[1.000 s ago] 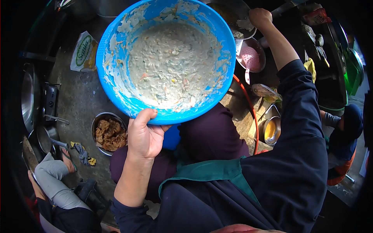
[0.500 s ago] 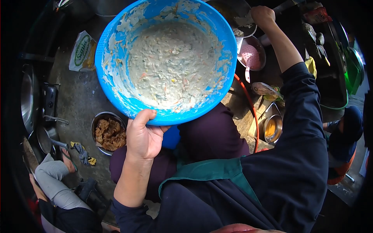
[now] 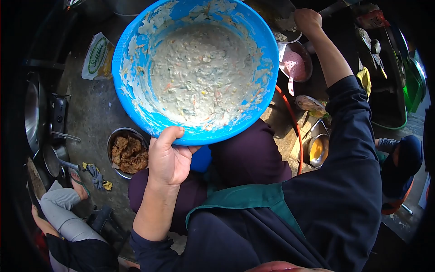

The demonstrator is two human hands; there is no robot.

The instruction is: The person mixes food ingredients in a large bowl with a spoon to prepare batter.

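Gripping the near rim of a blue basin: left hand, thumb over the edge, fingers curled beneath. Basin, plastic, tilted so its inside shows, directly beyond this hand; walls smeared. Contents: thick, pale batter with orange and green bits.

Right hand: fingers bent, at the near right edge of a pan, beyond and right of the basin; what it grips, if anything, cannot be told.

Nearer than the right hand: one pink slotted ladle, resting in a metal bowl. Nearer still: one orange hose; one small metal bowl, yellow-orange contents.

Left of the left hand: one bowl of browned fried food, on the floor. Farther left: one crumpled cloth, grey and yellow. Beyond the bowl of fried food: one printed bag.

Outermost: one seated person at lower left, another person at far right.
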